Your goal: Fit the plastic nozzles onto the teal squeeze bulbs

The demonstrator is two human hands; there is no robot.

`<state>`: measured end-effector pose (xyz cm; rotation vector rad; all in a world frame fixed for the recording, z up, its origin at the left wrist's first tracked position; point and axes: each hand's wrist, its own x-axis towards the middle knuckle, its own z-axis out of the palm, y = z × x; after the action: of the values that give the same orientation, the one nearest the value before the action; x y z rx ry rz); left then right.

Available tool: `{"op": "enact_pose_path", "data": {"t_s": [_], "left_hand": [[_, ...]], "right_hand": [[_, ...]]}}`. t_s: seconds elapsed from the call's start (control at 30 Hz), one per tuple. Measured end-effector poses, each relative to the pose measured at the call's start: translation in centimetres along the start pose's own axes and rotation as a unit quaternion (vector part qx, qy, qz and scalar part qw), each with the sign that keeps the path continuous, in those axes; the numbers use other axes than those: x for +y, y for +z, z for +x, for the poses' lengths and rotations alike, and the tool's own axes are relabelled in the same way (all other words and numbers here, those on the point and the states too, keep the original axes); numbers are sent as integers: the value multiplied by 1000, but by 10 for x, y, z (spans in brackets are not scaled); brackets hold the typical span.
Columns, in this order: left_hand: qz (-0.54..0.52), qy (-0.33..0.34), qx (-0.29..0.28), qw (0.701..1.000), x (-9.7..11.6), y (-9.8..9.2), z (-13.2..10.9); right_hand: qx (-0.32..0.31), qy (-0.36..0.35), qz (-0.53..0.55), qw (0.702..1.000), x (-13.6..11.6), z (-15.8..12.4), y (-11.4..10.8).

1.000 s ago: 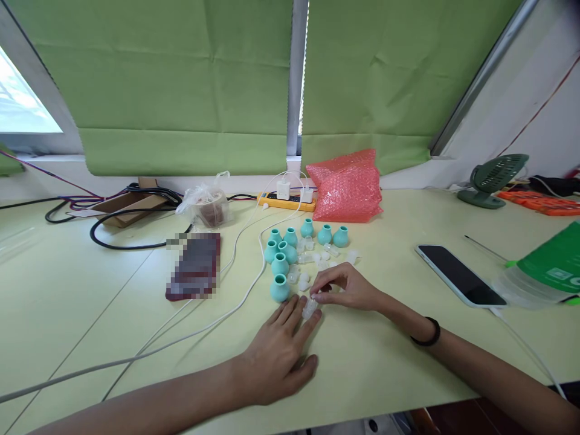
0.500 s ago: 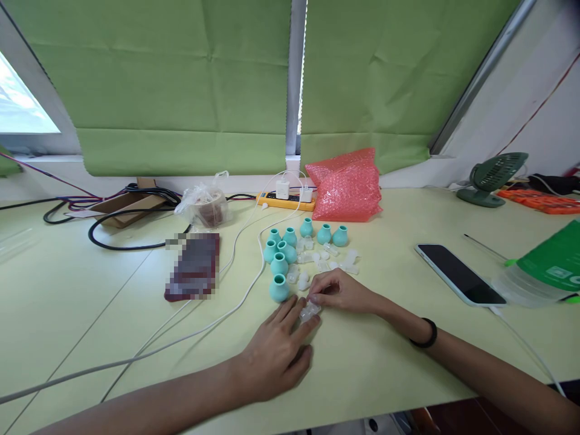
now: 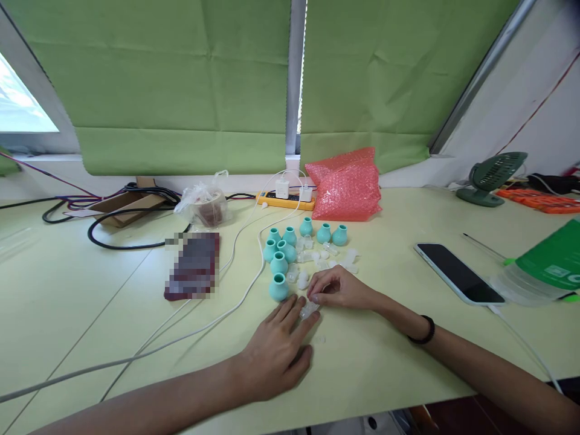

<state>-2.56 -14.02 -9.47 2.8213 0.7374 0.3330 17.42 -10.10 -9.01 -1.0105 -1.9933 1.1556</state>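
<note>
My left hand (image 3: pixel 276 349) lies on the pale table (image 3: pixel 90 314) with its fingers stretched forward, their tips on a small clear plastic piece (image 3: pixel 309 310). My right hand (image 3: pixel 341 289) is curled, fingertips pinching at the same clear piece from the right. Just beyond stand several teal bulb-shaped caps (image 3: pixel 279 286), with more teal caps (image 3: pixel 323 233) further back. Several loose clear plastic pieces (image 3: pixel 324 261) lie scattered among them. A black band sits on my right wrist.
A white cable (image 3: pixel 235 260) runs from a yellow power strip (image 3: pixel 285 200) across the table. A blurred dark red item (image 3: pixel 194 266), a pink bubble-wrap bag (image 3: pixel 347 184), a phone (image 3: pixel 457 273), a green fan (image 3: pixel 492 178) and a green pouch (image 3: pixel 550 257) lie around.
My right hand has drawn slightly back toward the clear piece and curled tighter. My left hand stays almost still.
</note>
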Motion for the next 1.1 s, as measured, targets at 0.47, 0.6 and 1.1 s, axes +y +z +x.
{"op": "enact_pose_path", "data": {"t_s": [0.47,0.6,1.1], "left_hand": [[13,-15,6,1000,1,-1,0],[11,-9,15,1000,0,0,0],[16,-9,0,1000,0,0,0]], "right_hand": [[-141,-62,-221,963,-32,-17,-3],[-149,-72,-236,958,-29,-18,4],[37,-84,-164,982,-17,-10,-5]]}}
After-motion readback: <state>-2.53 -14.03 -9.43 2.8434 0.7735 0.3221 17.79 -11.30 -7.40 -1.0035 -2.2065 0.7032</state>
